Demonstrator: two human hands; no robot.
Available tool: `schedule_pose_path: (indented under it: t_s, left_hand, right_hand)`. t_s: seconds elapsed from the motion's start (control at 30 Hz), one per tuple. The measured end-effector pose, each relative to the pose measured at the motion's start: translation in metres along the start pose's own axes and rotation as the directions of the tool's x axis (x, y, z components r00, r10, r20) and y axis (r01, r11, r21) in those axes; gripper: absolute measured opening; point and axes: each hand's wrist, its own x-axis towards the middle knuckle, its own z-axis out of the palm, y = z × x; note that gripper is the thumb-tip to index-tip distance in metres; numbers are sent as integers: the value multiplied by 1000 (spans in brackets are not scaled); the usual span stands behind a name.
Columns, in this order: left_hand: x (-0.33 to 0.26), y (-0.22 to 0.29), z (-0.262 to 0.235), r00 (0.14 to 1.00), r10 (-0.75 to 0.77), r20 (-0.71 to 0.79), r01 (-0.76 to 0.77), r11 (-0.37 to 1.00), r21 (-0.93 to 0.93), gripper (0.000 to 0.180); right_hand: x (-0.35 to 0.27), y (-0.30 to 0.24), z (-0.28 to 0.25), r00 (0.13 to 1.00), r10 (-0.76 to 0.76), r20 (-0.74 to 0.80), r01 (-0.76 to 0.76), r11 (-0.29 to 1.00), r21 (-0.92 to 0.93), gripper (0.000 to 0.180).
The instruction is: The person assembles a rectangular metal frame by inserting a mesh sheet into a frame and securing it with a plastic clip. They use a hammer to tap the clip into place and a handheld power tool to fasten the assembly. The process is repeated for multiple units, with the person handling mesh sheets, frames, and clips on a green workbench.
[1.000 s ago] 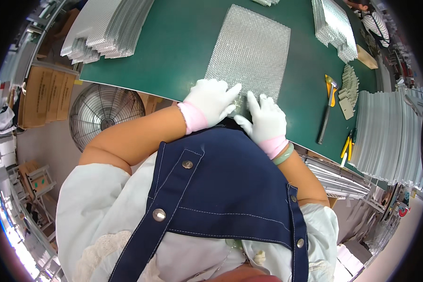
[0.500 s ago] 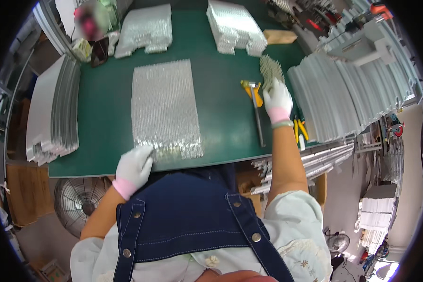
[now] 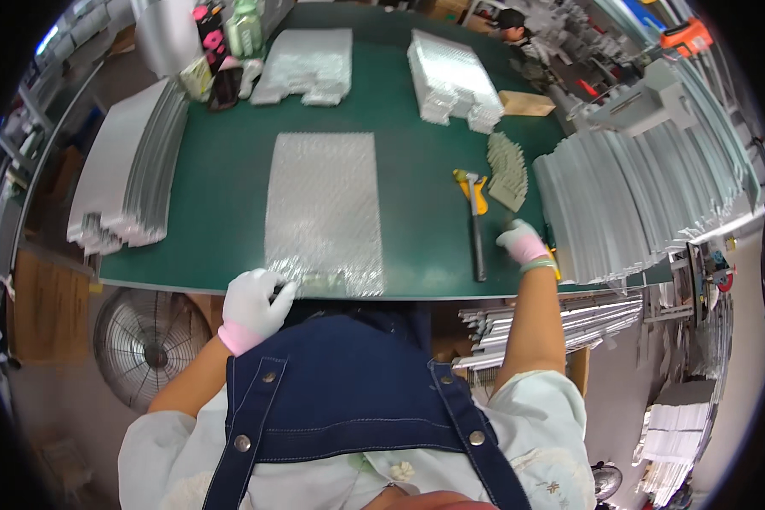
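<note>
A silvery bubble-wrap sheet (image 3: 321,208) lies flat on the green table (image 3: 416,170). My left hand (image 3: 251,308), in a white glove, pinches the sheet's near left corner at the table's front edge. Over on the right, my gloved right hand (image 3: 523,244) rests near the table's edge, next to a yellow-handled tool (image 3: 476,225) and just below a fanned stack of small grey pieces (image 3: 508,170). What its fingers hold I cannot make out.
Stacks of silvery sheets sit at the left (image 3: 127,174), at the back (image 3: 306,64) (image 3: 450,76) and in a big fanned pile at the right (image 3: 637,191). Bottles (image 3: 229,38) stand at the back left. A floor fan (image 3: 140,344) is below the table. Another person (image 3: 514,21) works at the far side.
My right hand left the sheet, reached right to the small grey pieces, and now sits lower near the table edge. The left hand slid to the sheet's near left corner.
</note>
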Motion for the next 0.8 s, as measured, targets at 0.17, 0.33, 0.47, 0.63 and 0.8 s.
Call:
schedule_pose_path:
  t_s: [0.17, 0.33, 0.47, 0.63, 0.8]
  left_hand:
    - [-34, -50, 29, 676, -350, 649, 730, 436, -526, 59]
    - [-36, -51, 56, 550, -488, 678, 808, 104, -580, 76]
    - [-40, -44, 61, 613, -479, 629, 746, 86, -661, 68]
    - [-49, -46, 63, 619, -488, 615, 716, 29, -698, 56]
    - [-56, -49, 65, 602, -538, 590, 651, -96, -753, 47]
  right_hand:
    - [-82, -44, 23, 848, -350, -399, 530, 528, 663, 52]
    - [-207, -131, 112, 843, -499, 202, -43, 313, 949, 46]
    - [-228, -136, 164, 763, -439, 475, -63, 681, 730, 39]
    - [-246, -145, 180, 752, -256, 608, -590, 151, 793, 28]
    - [-244, -128, 195, 744, -294, 600, -550, 241, 800, 28]
